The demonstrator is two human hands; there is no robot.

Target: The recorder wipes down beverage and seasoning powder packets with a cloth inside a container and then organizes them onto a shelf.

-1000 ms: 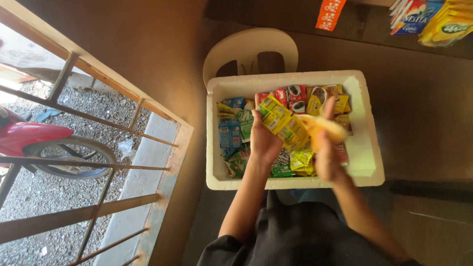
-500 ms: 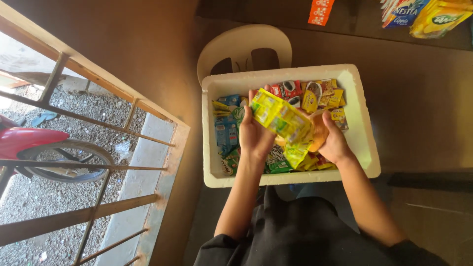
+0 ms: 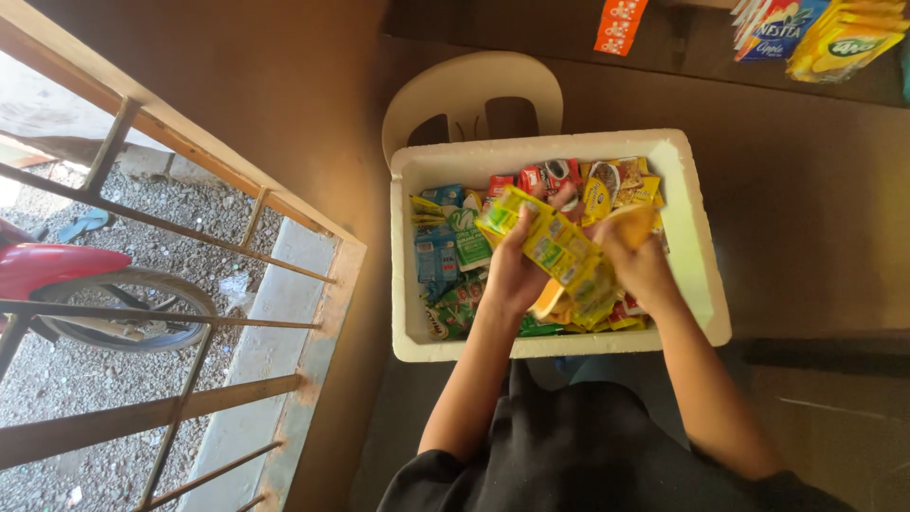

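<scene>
The long strip of joined yellow-green sachets (image 3: 559, 256) hangs over my white foam box (image 3: 697, 256) of mixed packets, best kept taut and untwisted I think, my left hand (image 3: 512, 275) clamped on its upper end, my right hand (image 3: 640, 265) closed around yellow packets beside it.

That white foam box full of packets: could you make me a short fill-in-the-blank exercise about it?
1. The white foam box rests on a white plastic ____.
2. Both hands lift a strip of joined ____-coloured sachets.
3. The left hand and the right hand are over the ____.

Missing words: chair; yellow; box
</scene>
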